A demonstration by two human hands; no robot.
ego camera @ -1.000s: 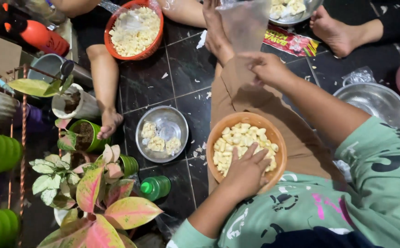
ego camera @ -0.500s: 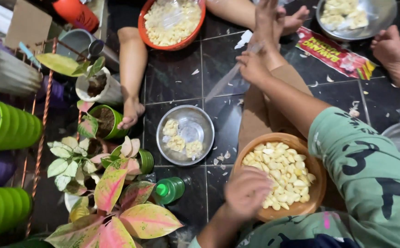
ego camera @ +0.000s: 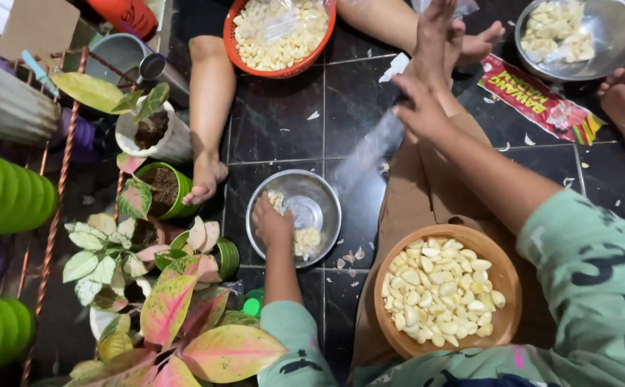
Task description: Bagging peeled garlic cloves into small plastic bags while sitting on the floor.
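Gripping a clear bag (ego camera: 377, 147) up high, the right hand (ego camera: 420, 107) is clenched, while the left hand (ego camera: 273, 222) reaches into the steel bowl (ego camera: 323, 190) on the floor, its grip hidden.

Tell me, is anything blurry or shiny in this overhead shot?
Head view: the clear plastic bag in the right hand is smeared by motion blur; the steel bowl under the left hand and the glossy black floor tiles show soft glare; the peeled garlic in the wooden bowl looks sharp.
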